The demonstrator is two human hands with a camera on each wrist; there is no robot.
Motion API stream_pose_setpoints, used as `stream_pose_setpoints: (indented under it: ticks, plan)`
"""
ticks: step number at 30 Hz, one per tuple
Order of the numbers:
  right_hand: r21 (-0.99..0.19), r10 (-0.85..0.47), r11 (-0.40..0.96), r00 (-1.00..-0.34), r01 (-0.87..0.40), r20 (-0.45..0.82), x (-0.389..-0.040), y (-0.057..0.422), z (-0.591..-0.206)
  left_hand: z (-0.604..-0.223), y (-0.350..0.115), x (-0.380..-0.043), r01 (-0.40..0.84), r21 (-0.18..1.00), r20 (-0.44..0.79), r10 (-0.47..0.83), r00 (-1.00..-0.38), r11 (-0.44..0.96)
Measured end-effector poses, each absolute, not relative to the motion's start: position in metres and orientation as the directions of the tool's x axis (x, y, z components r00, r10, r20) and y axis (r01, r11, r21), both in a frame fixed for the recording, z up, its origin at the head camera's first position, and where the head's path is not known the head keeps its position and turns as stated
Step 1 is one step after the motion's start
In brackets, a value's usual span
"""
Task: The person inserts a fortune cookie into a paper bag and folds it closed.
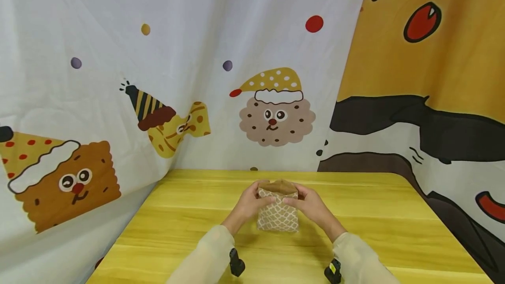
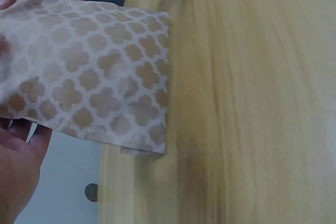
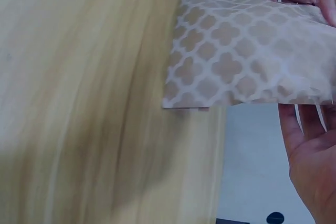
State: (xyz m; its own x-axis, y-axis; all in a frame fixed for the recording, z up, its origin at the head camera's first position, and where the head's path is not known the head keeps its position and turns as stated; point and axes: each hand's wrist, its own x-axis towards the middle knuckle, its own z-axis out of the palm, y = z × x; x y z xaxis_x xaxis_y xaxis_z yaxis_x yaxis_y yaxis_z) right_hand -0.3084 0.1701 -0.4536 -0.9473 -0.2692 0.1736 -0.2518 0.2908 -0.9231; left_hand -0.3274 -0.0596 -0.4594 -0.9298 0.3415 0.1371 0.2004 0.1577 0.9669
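A brown paper bag [image 1: 278,216] with a white lattice print is held upright between both hands, its top edge gaping to show the plain brown inside. My left hand [image 1: 251,200] grips the bag's upper left side, thumb across the front and fingers behind. On the other side my right hand [image 1: 309,203] grips the upper right edge the same way. Both wrist views show the bag's flat printed face [image 2: 100,77], with the fingers partly hidden behind the paper. In the right wrist view the bag's bottom edge [image 3: 176,72] overlaps the tabletop.
The bag is over a yellow wood-grain table [image 1: 189,214]. Behind the table hangs a white curtain [image 1: 189,21] printed with cartoon biscuits, with an orange and black printed part [image 1: 465,78] at the right. Black wrist cameras sit by both sleeves [image 1: 213,253].
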Motion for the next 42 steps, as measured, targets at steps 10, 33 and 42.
stream_pose_setpoints:
  ticks: [10,33,42]
  plan:
    - [-0.926,-0.161,0.292,-0.967,-0.239,0.199,-0.310,0.167,-0.448,-0.460,-0.058,-0.329,0.255,0.961,0.209,0.324,-0.923,0.109]
    - [-0.914,-0.052,0.320,-0.967,-0.252,0.248,-0.308,0.166,-0.456,-0.457,-0.064,-0.329,0.239,0.951,0.161,0.347,-0.924,0.197]
    - [-0.910,-0.198,0.288,-0.949,-0.296,0.246,-0.305,0.167,-0.449,-0.452,-0.051,-0.324,0.286,0.901,0.192,0.290,-0.937,0.327]
